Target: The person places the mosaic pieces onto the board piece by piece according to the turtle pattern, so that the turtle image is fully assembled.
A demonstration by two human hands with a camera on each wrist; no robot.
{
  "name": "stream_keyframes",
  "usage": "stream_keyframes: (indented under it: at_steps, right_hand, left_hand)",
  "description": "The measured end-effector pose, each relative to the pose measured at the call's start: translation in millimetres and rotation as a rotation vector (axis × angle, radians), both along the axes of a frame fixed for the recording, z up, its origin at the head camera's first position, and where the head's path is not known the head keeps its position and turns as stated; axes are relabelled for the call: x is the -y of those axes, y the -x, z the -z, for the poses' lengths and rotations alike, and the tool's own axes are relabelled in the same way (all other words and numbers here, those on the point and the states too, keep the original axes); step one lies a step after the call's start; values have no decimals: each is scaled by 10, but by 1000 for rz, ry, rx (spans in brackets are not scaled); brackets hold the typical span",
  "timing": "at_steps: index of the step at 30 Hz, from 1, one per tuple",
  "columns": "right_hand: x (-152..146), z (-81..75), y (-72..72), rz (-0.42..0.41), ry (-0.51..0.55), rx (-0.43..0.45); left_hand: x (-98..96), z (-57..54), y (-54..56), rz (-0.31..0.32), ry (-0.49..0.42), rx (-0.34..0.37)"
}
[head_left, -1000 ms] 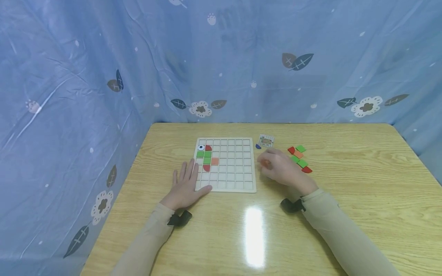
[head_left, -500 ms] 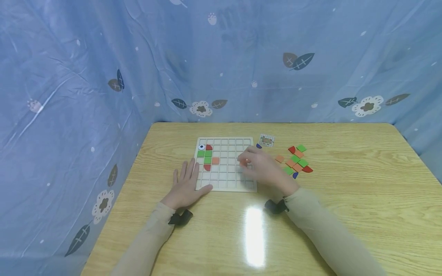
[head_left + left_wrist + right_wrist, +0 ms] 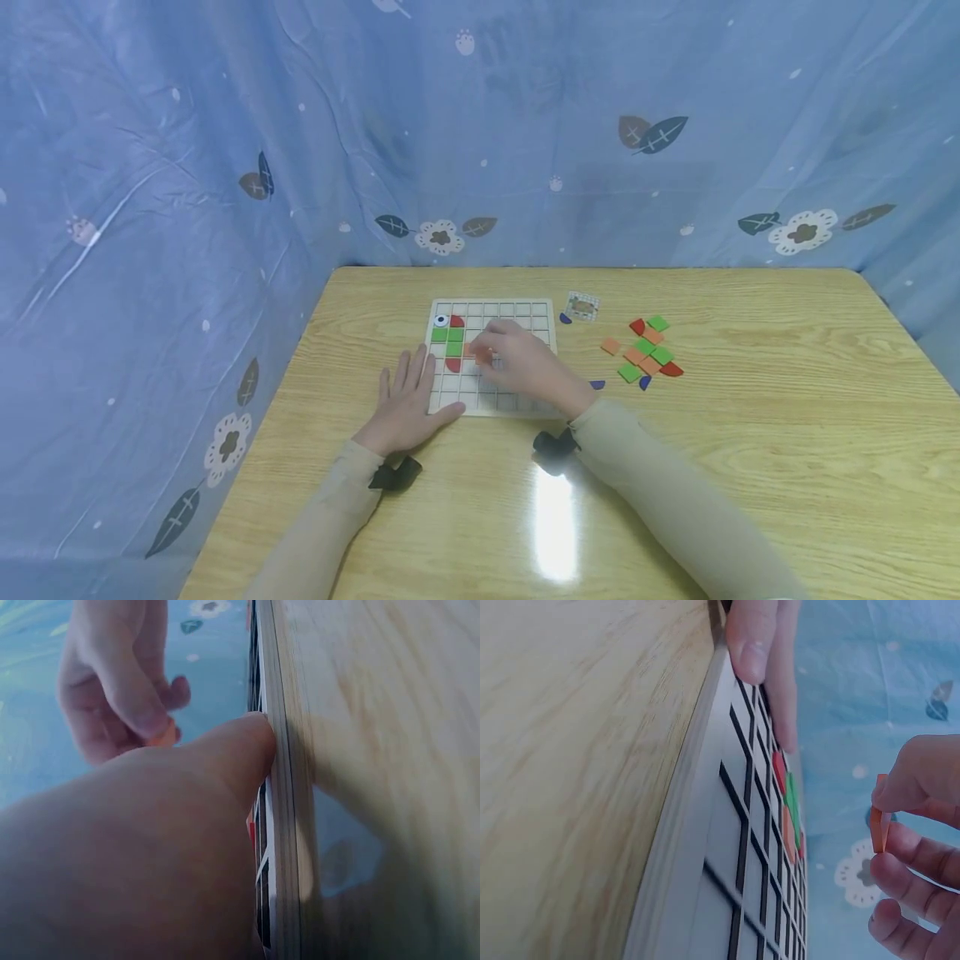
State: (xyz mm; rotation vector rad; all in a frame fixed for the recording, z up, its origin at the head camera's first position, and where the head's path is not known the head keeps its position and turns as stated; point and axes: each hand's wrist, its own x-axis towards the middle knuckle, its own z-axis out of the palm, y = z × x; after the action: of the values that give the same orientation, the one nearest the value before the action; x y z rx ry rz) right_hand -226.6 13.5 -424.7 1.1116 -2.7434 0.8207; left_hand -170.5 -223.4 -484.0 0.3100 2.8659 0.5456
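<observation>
My right hand (image 3: 517,358) pinches an orange square tile (image 3: 879,817) between thumb and fingertips, held just above the white gridded board (image 3: 517,406). My left hand (image 3: 405,408) lies with fingers spread at the board's left edge, its thumb on the near corner. In the board's upper left cells sit a white eye tile (image 3: 441,321), two red quarter-round tiles, green squares (image 3: 454,348) and an orange square (image 3: 788,834). In the head view my right fingers partly cover that placed orange square.
Loose green, orange, red and blue tiles (image 3: 645,348) lie right of the board, several of them overlapping. A small picture card (image 3: 582,306) lies behind them, beside a blue piece (image 3: 566,318). A blue curtain (image 3: 525,167) hangs behind the wooden table (image 3: 787,375).
My right hand has moved left from beside the loose tiles to over the board, carrying the orange tile. More loose tiles are uncovered. My left hand has stayed put.
</observation>
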Motion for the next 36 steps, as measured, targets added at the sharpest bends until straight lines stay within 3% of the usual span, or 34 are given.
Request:
stream_keyframes:
  at_steps: [6, 17, 28, 36]
  right_hand:
    - [159, 52, 46, -15, -75, 65]
    - [309, 177, 147, -1, -201, 121]
    - [350, 224, 144, 3, -197, 80]
    - [369, 200, 137, -2, -188, 99]
  left_hand:
    - [-14, 44, -32, 3, -16, 5]
    - [-30, -34, -69, 5, -1, 13]
    - [-14, -26, -36, 2, 7, 9]
    - [-13, -34, -22, -2, -3, 7]
